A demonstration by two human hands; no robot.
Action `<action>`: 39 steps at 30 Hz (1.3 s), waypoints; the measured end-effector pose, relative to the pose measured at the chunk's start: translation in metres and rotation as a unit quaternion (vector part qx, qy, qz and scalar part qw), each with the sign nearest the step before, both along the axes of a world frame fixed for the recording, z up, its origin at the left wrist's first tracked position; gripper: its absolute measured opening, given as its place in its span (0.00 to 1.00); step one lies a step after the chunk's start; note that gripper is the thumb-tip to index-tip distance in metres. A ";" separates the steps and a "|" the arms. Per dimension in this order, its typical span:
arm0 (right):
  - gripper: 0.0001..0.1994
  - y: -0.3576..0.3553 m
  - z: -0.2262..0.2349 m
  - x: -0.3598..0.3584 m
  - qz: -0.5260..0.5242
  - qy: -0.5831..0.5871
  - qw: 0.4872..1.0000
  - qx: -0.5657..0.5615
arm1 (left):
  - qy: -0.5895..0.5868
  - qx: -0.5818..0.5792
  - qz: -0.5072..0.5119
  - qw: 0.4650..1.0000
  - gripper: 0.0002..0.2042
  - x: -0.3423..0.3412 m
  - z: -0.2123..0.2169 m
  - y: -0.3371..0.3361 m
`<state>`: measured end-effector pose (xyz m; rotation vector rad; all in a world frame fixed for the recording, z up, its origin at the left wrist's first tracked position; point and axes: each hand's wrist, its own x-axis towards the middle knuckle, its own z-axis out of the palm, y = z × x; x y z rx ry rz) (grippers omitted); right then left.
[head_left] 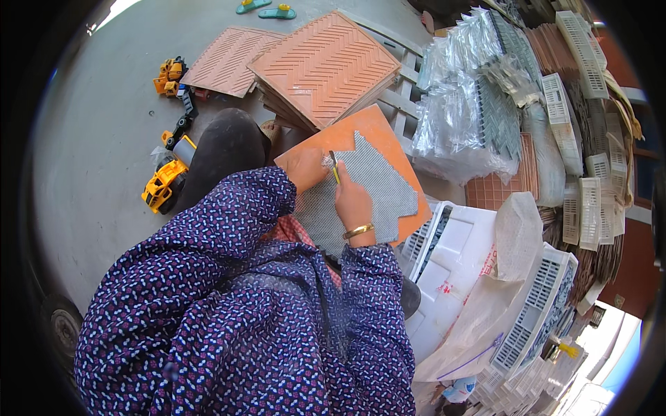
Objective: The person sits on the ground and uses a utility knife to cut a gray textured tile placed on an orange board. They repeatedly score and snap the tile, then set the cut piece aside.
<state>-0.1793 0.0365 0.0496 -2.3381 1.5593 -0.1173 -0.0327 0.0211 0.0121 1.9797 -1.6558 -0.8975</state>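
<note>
A grey sheet with a fine mesh texture (378, 184) and stepped edges lies on an orange board (378, 119) across my lap. My right hand (354, 204), with a gold bangle at the wrist, grips a slim yellow-and-black knife (336, 170). Its dark end points away from me, over the sheet's left part. Just left of the knife, my left hand (305, 168) rests on the board and the sheet's edge, fingers closed. A whitish wispy scrap of mesh (326, 161) shows at its fingertips, against the knife's tip.
Orange herringbone-ridged trays (326, 69) are stacked ahead. Toy construction trucks (165, 186) stand on the floor at left, teal slippers (277, 12) at the far edge. Plastic-wrapped grey tile sheets (468, 97) are piled at right. A white foam box (451, 277) and plastic crates (534, 305) sit close on my right.
</note>
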 end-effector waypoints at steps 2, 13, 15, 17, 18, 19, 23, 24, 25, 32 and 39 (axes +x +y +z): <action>0.25 0.000 -0.001 0.004 0.006 0.016 1.000 -0.011 | -0.004 -0.008 0.010 1.000 0.10 0.002 -0.008 0.002; 0.25 0.015 0.006 0.017 -0.001 0.096 0.995 -0.037 | 0.065 0.049 0.067 0.995 0.10 0.000 0.003 -0.004; 0.25 0.018 0.004 0.016 0.001 0.085 0.996 -0.038 | 0.066 0.056 0.078 0.993 0.11 0.001 0.005 -0.003; 0.25 0.020 0.004 0.015 0.000 0.085 0.996 -0.035 | 0.073 0.057 0.087 0.992 0.11 0.001 0.003 -0.004; 0.26 0.021 0.003 0.014 -0.002 0.090 0.995 -0.031 | 0.074 0.060 0.085 0.992 0.11 0.002 0.002 -0.004; 0.26 0.021 0.003 0.014 -0.004 0.094 0.995 -0.027 | 0.075 0.062 0.083 0.992 0.11 0.003 0.001 -0.006; 0.26 0.027 0.001 0.013 -0.006 0.098 0.995 -0.026 | 0.068 0.051 0.081 0.993 0.10 0.003 -0.001 -0.005; 0.26 0.029 -0.003 0.009 -0.010 0.089 0.996 -0.024 | 0.063 0.045 0.078 0.994 0.10 0.003 -0.002 -0.005; 0.25 0.032 -0.003 0.006 -0.015 0.083 0.996 -0.022 | 0.060 0.040 0.074 0.995 0.10 0.003 -0.003 -0.005; 0.24 0.040 0.000 -0.001 -0.019 0.085 0.996 -0.004 | 0.090 0.026 0.088 0.992 0.10 0.000 -0.009 -0.004; 0.25 0.044 0.004 -0.008 -0.024 0.071 0.997 0.010 | 0.088 0.010 0.076 0.993 0.10 0.003 -0.010 -0.005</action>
